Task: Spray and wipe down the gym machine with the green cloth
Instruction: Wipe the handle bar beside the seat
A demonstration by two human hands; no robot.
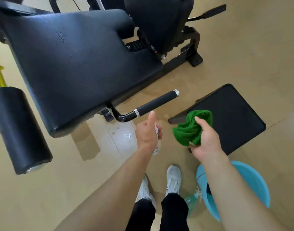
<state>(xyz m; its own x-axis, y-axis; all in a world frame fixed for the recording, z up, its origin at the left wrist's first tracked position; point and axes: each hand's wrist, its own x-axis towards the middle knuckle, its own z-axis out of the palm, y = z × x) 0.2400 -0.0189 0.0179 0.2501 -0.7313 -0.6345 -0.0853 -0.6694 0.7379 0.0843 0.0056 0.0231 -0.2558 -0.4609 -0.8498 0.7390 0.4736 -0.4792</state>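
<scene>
**Bottle and cloth held beside the machine's handle**

A person is standing next to the gym machine point(73, 64), looking down at its big black seat pad point(64, 52), which is showing a scatter of small droplets. The landmark here is the black side handle point(155, 102) sticking out from under the pad.

Just below that handle, the left hand point(147, 132) is gripping a small white spray bottle point(157, 140), fingers curled around it and the thumb pointing up toward the handle without touching it. Most of the bottle is hiding behind the hand.

To the right of the handle and a little lower, the right hand point(205, 139) is clutching the green cloth point(191, 127), bunched into a loose wad, with the fingers closed over its near side. The cloth is hanging in the air, apart from the handle and in front of a flat black platform point(233, 117) on the floor.

Left of the handle, a black foam roller point(18, 129) is sitting at the pad's near end. Well below the handle, near the person's white shoes point(173, 179), a blue bucket point(253, 179) is standing on the tan floor point(251, 47).
</scene>
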